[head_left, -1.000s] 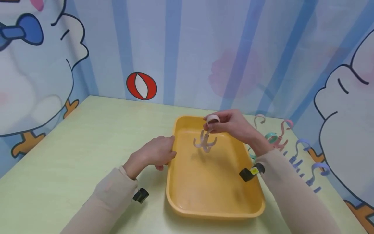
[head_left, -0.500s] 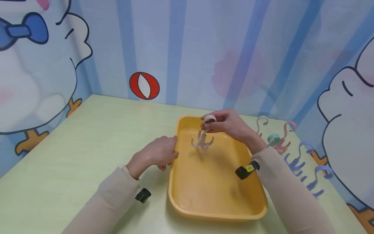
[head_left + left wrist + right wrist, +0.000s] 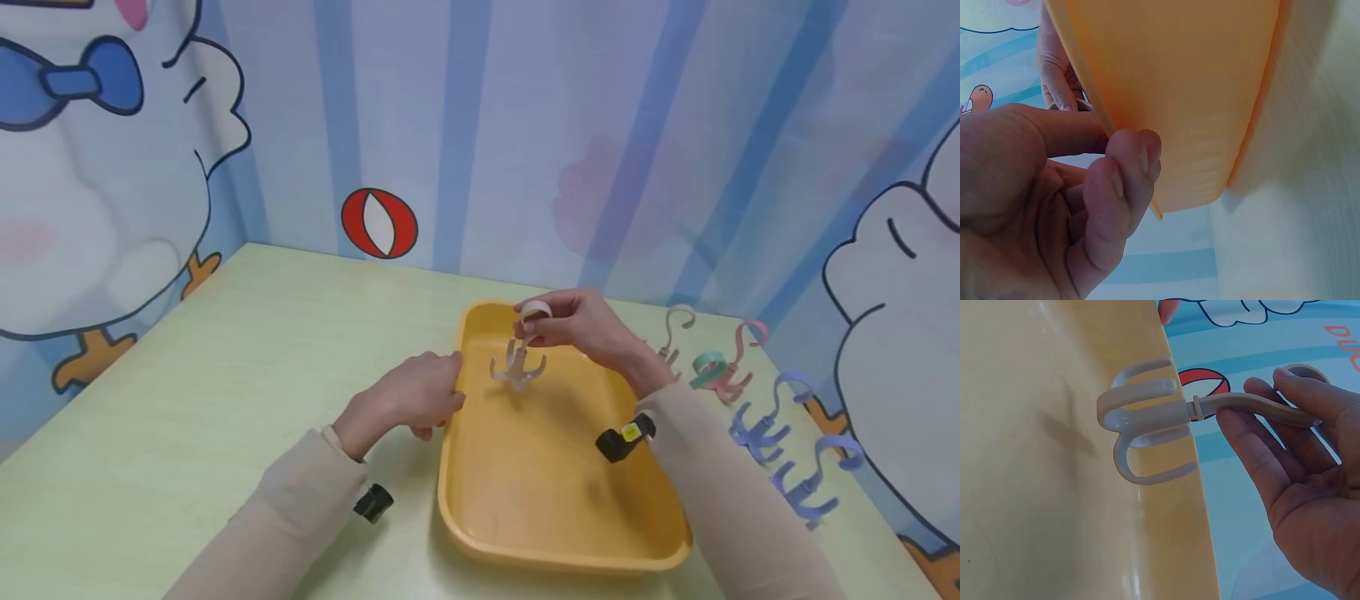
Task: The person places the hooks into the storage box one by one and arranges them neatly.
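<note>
My right hand [image 3: 581, 325] pinches a pale grey-beige multi-prong rotating hook hanger [image 3: 517, 367] by its curved upper stem. In the right wrist view the hanger [image 3: 1154, 415] has several upturned prongs, with thumb and fingers around its stem. It hangs above the inside of a yellow-orange plastic tray [image 3: 566, 560], apart from the floor, where its shadow falls. On the tray's left side, my left hand [image 3: 420, 390] grips the rim. The left wrist view shows that hand's [image 3: 1085, 187] curled fingers against the outer wall of the tray [image 3: 1191, 94].
Right of the tray on the pale green table [image 3: 300, 333] stand more hook hangers: a beige one [image 3: 670, 333], a pink one [image 3: 738, 358], a teal one [image 3: 708, 367], and blue ones [image 3: 763, 425]. My right sleeve partly hides them. A striped cartoon curtain [image 3: 517, 150] stands behind.
The right hand and its hanger have shifted slightly left over the tray. My left hand keeps its grip on the rim. The head view has turned slightly left.
</note>
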### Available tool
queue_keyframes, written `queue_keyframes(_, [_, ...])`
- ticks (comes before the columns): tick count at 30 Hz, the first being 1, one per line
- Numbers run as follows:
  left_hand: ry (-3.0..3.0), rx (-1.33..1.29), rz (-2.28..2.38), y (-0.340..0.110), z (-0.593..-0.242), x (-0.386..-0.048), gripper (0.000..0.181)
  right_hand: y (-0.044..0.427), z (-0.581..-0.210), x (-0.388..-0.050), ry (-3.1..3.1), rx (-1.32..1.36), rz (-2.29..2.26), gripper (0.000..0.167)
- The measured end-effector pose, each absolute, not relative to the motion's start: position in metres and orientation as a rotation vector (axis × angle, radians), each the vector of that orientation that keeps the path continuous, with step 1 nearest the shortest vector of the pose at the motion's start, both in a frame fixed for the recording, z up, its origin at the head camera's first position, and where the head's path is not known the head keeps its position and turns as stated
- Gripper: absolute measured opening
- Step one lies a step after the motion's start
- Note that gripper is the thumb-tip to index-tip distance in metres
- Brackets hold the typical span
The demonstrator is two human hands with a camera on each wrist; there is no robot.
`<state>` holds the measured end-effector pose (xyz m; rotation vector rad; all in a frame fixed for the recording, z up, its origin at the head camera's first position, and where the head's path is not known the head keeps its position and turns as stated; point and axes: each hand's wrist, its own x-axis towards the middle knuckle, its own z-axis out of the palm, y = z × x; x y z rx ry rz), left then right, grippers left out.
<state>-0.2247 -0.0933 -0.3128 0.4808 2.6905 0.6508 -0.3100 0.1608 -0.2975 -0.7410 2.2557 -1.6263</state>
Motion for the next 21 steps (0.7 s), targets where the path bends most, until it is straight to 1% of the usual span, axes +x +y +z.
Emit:
queue_keyframes(5, [2.684,0.492,0.654,-0.094,-0.313,-0.226,0.052,0.16,-0.302,-0.314,2.267,-0.713,-1.627,0.03])
queue_keyframes(15, [2.684,0.494,0.657,-0.094,-0.312,-0.225,0.046,0.16,-0.305,-0.321,2.279,-0.642,-1.63,0.035])
queue_keyframes(21, [2.686,0.488,0.649,-0.093,-0.313,-0.226,0.049,0.16,-0.308,-0.327,2.26,-0.61,-1.657,0.036])
